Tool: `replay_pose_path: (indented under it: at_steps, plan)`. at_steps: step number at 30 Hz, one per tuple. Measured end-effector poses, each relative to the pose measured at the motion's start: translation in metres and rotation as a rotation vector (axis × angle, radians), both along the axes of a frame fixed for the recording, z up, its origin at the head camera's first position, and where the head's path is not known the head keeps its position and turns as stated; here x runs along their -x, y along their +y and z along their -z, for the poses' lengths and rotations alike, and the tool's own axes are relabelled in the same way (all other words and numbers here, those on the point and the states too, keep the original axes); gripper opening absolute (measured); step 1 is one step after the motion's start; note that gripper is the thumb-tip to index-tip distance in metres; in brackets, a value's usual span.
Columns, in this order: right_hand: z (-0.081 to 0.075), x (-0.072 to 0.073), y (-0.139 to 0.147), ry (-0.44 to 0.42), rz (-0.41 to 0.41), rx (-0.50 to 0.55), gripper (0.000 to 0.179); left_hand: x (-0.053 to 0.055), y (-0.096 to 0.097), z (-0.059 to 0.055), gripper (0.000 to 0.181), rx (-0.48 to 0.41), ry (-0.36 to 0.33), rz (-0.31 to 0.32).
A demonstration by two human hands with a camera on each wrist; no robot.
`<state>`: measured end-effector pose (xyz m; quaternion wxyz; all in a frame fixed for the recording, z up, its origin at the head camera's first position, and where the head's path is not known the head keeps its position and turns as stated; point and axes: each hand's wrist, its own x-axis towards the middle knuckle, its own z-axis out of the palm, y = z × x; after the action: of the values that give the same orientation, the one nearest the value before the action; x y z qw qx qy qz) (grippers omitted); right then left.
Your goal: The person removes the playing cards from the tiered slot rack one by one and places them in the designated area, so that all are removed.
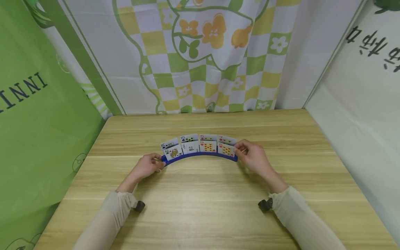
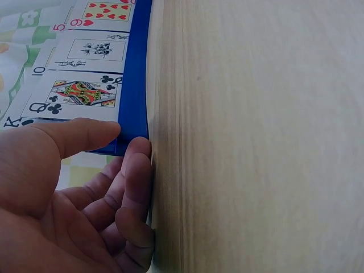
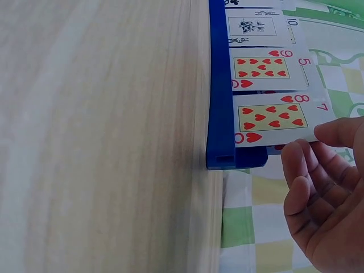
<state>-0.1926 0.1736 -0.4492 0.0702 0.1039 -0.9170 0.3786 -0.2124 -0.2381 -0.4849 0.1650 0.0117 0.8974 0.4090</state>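
Observation:
A curved blue card holder (image 1: 200,154) stands on the table with playing cards in two rows. Its front row shows the queen of clubs (image 2: 84,92), a joker (image 2: 94,51), the nine of hearts (image 3: 261,69) and the eight of hearts (image 3: 273,118). Behind them a king (image 1: 167,143), a ten (image 1: 189,138), a five (image 1: 207,137) and a seven (image 1: 227,139) are partly hidden. My left hand (image 1: 148,166) grips the holder's left end between thumb and fingers. With thumb and fingertips, my right hand (image 1: 254,158) pinches the eight of hearts at its outer upper corner.
The wooden table (image 1: 200,205) extends in front of the holder and to both sides. A checked curtain (image 1: 212,86) hangs behind its back edge. Green cloth (image 1: 40,139) stands at the left, white cloth (image 1: 362,114) at the right.

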Motion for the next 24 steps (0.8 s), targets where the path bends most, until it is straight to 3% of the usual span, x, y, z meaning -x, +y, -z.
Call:
replay_pose_path:
  at_steps: [24]
  plan:
    - [-0.0077, -0.0032, 0.0043, 0.021, 0.037, 0.028, 0.014, -0.0007, 0.0007, 0.0003, 0.038, 0.006, 0.003, -0.007]
